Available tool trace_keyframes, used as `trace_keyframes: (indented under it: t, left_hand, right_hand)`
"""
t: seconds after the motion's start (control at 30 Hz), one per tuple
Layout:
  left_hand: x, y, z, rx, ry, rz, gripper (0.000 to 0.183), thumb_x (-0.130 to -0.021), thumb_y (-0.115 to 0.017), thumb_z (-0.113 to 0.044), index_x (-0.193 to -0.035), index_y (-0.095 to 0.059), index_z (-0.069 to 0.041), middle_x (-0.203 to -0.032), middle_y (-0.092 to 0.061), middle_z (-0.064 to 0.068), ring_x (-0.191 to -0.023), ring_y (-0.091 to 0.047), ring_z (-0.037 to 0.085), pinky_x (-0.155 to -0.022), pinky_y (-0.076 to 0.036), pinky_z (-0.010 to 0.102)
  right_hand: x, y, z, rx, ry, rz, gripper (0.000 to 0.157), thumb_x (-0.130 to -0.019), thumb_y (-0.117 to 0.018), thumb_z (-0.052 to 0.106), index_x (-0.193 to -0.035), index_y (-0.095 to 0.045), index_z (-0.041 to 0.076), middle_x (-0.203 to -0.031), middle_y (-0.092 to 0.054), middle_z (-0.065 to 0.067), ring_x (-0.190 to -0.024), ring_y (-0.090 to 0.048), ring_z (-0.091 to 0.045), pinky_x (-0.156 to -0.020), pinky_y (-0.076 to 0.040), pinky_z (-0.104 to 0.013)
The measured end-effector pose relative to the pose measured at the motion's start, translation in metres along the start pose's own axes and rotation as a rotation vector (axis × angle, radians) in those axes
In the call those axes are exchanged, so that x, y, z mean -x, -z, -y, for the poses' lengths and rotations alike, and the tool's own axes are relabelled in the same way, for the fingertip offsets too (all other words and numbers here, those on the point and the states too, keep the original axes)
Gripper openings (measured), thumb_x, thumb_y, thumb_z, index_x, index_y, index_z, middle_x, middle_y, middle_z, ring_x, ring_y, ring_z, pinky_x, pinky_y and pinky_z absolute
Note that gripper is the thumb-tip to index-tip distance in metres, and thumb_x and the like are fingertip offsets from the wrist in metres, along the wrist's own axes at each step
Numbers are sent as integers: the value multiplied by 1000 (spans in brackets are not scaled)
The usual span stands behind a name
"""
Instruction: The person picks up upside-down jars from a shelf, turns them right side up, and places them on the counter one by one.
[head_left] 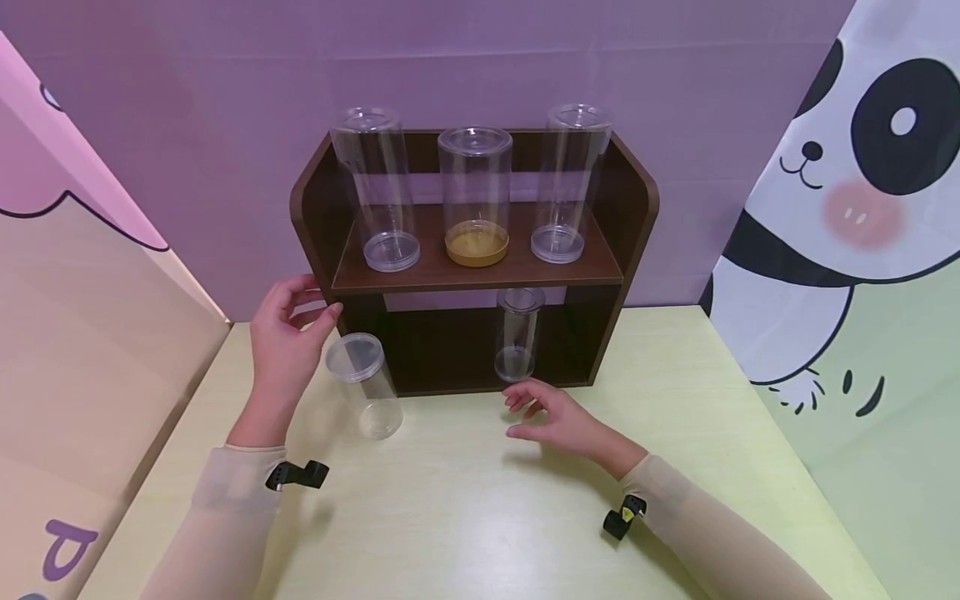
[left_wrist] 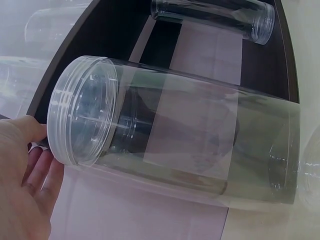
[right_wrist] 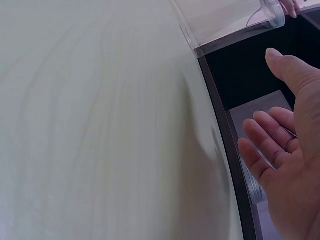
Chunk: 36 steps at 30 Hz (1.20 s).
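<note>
Pale tabletop (head_left: 465,500) under a dark brown shelf (head_left: 480,286).
Three tall clear jars (head_left: 476,197) stand on its upper level; a lidded jar (head_left: 365,387) stands before its left end. My left hand (head_left: 288,333), loose and empty, is by the left side panel (head_left: 318,208), touching or not I cannot tell; my right hand (head_left: 553,419), equally released, hovers near a smaller jar (head_left: 517,337) on the lower level.

A purple letter (head_left: 71,532), tilted, P or d unclear, on the pale left-hand wall panel (head_left: 75,375).

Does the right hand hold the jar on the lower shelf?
No, the right hand holds nothing; that jar stands on the lower shelf, beyond it.
</note>
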<state>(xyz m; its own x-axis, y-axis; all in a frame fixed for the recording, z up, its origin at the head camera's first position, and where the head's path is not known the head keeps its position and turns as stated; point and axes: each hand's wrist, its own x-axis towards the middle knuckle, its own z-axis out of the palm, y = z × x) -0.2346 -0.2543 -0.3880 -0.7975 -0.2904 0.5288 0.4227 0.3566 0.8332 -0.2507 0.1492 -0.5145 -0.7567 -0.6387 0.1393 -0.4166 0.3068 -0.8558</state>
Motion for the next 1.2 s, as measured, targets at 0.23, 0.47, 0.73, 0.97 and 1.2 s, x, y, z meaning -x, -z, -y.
trace_keyframes:
  t: [0.23, 0.47, 0.73, 0.97, 1.2]
  left_hand:
    - [0, 0, -1, -20, 9, 5, 42, -98, -82, -1, -138, -71, -1, -121, -66, -6, -111, -72, 12, -96, -59, 17]
    - [0, -2, 0, 13, -7, -4, 41, -96, -82, 3, -136, -71, 3, -119, -66, -5, -111, -71, 11, -95, -60, 17]
    - [-1, -2, 6, 19, -12, -21, 40, -95, -81, 6, -134, -71, 4, -119, -66, -7, -112, -70, 11, -95, -60, 17]
    - [-2, -2, 6, 25, -7, -16, 41, -95, -82, 6, -135, -71, 4, -119, -66, -7, -112, -70, 11, -95, -60, 17]
    - [-1, -1, 4, 36, -13, -13, 40, -95, -82, 5, -134, -72, 3, -119, -67, -6, -111, -72, 12, -95, -60, 17]
  right_hand:
    - [1, -3, 1, 25, -4, -181, 41, -97, -87, 13, -132, -69, 1, -117, -75, -12, -108, -72, -25, -95, -62, -38]
    - [-5, -5, -3, 40, -84, -473, 38, -94, -89, 8, -122, -65, 3, -110, -70, -10, -103, -68, -26, -88, -60, -32]
    - [-27, -4, -6, -4, -151, -596, 70, -91, -92, 10, -145, -50, -5, -142, -57, -24, -130, -59, -42, -111, -55, -55]
    - [-39, -4, -13, -50, -194, -599, 79, -91, -92, 11, -154, -46, -2, -152, -54, -22, -138, -57, -42, -118, -50, -57]
    - [-48, -6, -18, -75, -150, -590, 82, -89, -93, 8, -156, -46, -2, -153, -55, -22, -141, -56, -43, -119, -49, -56]
